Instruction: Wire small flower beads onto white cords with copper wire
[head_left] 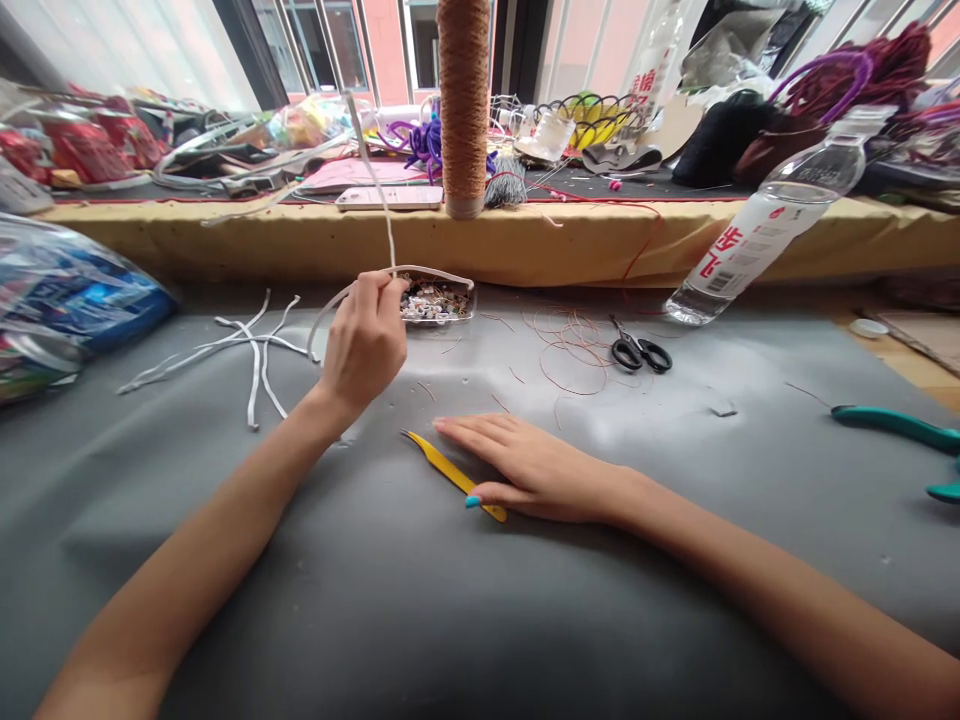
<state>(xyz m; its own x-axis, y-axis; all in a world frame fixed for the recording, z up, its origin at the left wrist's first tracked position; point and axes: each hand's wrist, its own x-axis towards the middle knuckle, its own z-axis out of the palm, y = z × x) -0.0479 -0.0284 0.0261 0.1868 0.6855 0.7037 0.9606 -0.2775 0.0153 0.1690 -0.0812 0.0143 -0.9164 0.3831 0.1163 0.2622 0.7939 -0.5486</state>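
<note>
My left hand is raised over the left middle of the mat, its fingers pinched around a white cord. One length of the cord stands up from the fingers. Other white lengths bend off to the right and down to the left. Just behind the hand is a small clear box of mixed beads, partly hidden by it. My right hand lies flat with its fingers stretched out. Its thumb rests over the back end of the yellow tweezers. More white cords lie crossed to the left.
Thin copper-coloured wire lies loose beside black-handled scissors. A water bottle leans against the ledge. Teal-handled pliers are at the right edge, a blue plastic bag at the left. A twine-wrapped post rises behind.
</note>
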